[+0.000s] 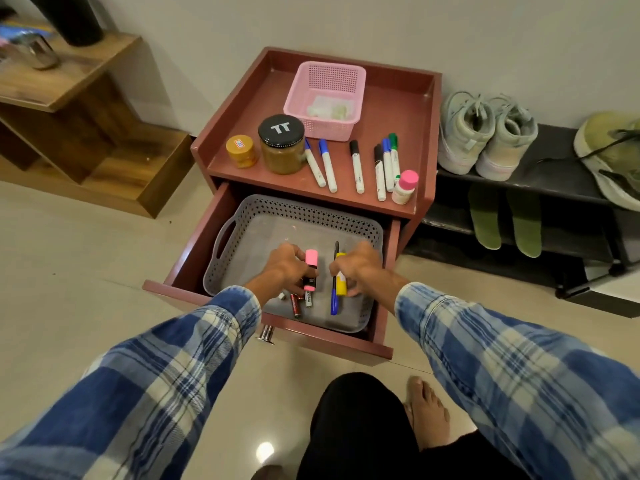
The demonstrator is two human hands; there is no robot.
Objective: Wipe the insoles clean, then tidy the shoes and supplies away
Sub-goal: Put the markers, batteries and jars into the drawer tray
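Note:
Both my hands reach into a grey perforated tray (pixel 242 216) in the open drawer (pixel 194 258) of a red-brown cabinet. My left hand (pixel 289 266) grips a pink highlighter (pixel 311 263). My right hand (pixel 356 268) grips a yellow highlighter (pixel 341 284). A blue pen (pixel 334 301) and loose batteries (pixel 301 303) lie in the tray near my hands. A pair of pale grey-green shoes (pixel 485 136) stands on a black shoe rack (pixel 554 181) at the right. Two green insoles (pixel 504 221) lean on the rack's lower shelf.
On the cabinet top (pixel 391 109) stand a pink basket (pixel 327 98), a black-lidded jar (pixel 282 143), a small yellow jar (pixel 241 150), several markers (pixel 356 166) and a pink-capped bottle (pixel 405 187). An olive shoe (pixel 613 157) lies far right. Wooden shelving (pixel 86 109) stands left.

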